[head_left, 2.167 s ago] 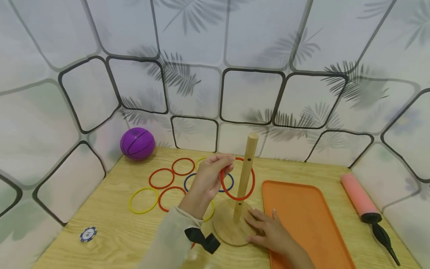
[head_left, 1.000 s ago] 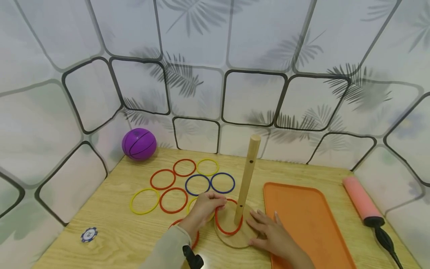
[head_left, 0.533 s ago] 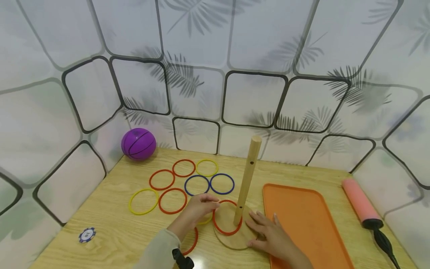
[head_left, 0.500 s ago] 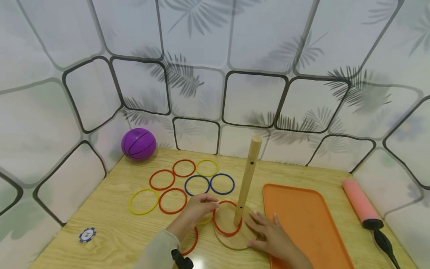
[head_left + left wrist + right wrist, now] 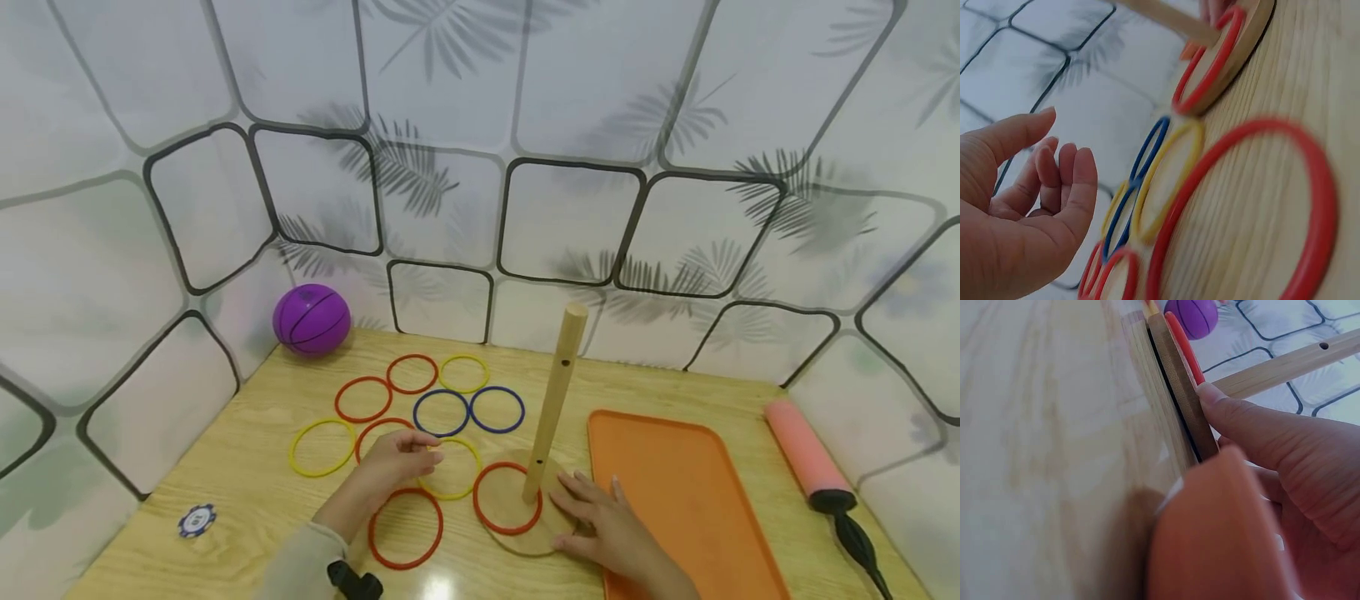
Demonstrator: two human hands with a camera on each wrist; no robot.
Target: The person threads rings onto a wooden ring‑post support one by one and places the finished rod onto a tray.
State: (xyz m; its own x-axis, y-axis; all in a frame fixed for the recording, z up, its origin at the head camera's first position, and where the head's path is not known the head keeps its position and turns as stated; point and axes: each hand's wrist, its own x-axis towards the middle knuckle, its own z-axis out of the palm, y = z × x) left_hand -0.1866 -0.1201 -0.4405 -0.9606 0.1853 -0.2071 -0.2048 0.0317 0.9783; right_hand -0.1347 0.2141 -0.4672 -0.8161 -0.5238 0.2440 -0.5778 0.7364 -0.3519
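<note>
In the head view, a red ring [image 5: 476,498] lies on the round wooden base [image 5: 517,543], encircling the foot of an upright wooden peg [image 5: 555,400]. My left hand [image 5: 378,475] holds nothing. It hovers left of the base with loosely bent fingers, over a red ring and the edge of a yellow ring [image 5: 479,471]. The left wrist view shows thumb and fingers of this hand [image 5: 1029,206] apart. My right hand [image 5: 611,529] rests with spread fingers on the base's right side. In the right wrist view, its thumb tip is at the base's rim, near the red ring [image 5: 1184,347].
Several red, yellow and blue rings lie flat on the table's left half, including a near red ring [image 5: 441,529]. An orange tray [image 5: 690,500] lies partly under the right forearm. A purple ball [image 5: 311,320], poker chip [image 5: 197,521] and pink pump [image 5: 806,450] stand farther out.
My left hand lowered the red ring over the peg to the base, let go and moved left. The ring now lies flat. My right hand has stayed on the base.
</note>
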